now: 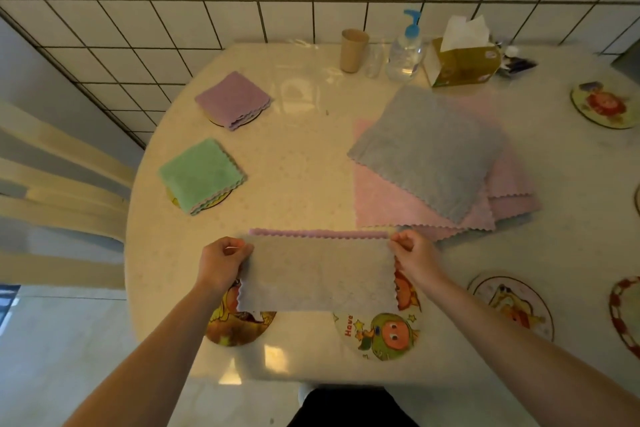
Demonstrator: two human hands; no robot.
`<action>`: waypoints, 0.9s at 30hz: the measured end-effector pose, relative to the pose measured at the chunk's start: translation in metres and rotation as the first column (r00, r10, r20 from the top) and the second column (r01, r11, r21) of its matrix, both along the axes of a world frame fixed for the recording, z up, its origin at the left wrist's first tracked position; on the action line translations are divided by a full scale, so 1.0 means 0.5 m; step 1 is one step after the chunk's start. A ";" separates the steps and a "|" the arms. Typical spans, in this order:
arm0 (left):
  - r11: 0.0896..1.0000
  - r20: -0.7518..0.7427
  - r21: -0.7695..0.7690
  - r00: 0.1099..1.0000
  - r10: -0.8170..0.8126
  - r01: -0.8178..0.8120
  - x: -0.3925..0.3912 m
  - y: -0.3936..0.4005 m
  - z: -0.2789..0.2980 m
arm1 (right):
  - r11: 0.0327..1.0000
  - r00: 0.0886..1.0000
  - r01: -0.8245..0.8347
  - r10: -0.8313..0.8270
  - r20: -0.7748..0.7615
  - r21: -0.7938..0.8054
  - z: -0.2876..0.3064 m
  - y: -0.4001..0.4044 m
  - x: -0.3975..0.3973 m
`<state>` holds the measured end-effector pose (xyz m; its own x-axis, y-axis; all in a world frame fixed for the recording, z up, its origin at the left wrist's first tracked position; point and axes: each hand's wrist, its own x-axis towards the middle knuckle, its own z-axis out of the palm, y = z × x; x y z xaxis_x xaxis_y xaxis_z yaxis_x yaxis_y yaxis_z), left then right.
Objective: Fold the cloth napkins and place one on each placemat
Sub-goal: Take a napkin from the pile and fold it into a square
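Note:
A napkin [318, 274], grey on the side facing me with a purple edge showing along its top, is folded in half into a long strip near the table's front. My left hand [223, 262] pinches its top left corner and my right hand [414, 255] pinches its top right corner. It partly covers two round cartoon placemats [239, 326] [381, 334]. A folded purple napkin [233, 99] and a folded green napkin [201, 173] each lie on a round placemat at the left. Unfolded grey [429, 149] and pink napkins [388, 201] are stacked at the right.
More round placemats lie at the right [512, 305] [604, 106] [627, 312]. At the back by the tiled wall stand a paper cup [353, 50], a pump bottle [405, 52] and a tissue box [462, 62]. A chair back [62, 184] is at the left.

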<state>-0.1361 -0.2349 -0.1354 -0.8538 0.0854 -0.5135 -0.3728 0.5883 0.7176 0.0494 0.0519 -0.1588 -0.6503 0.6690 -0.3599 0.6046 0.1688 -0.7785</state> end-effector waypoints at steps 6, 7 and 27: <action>0.991 -0.006 -0.123 0.999 -0.050 0.049 -0.031 0.004 -0.034 | 0.996 0.997 -0.076 0.074 0.038 0.056 -0.011 0.019 -0.024; 0.990 -0.007 -0.131 0.999 -0.053 0.052 -0.034 0.006 -0.034 | 0.995 0.996 -0.081 0.079 0.045 0.055 -0.011 0.020 -0.025; 0.990 -0.284 -0.124 0.954 -0.097 0.064 0.024 0.021 0.021 | 0.940 0.995 -0.094 0.074 0.074 0.327 0.029 -0.024 -0.032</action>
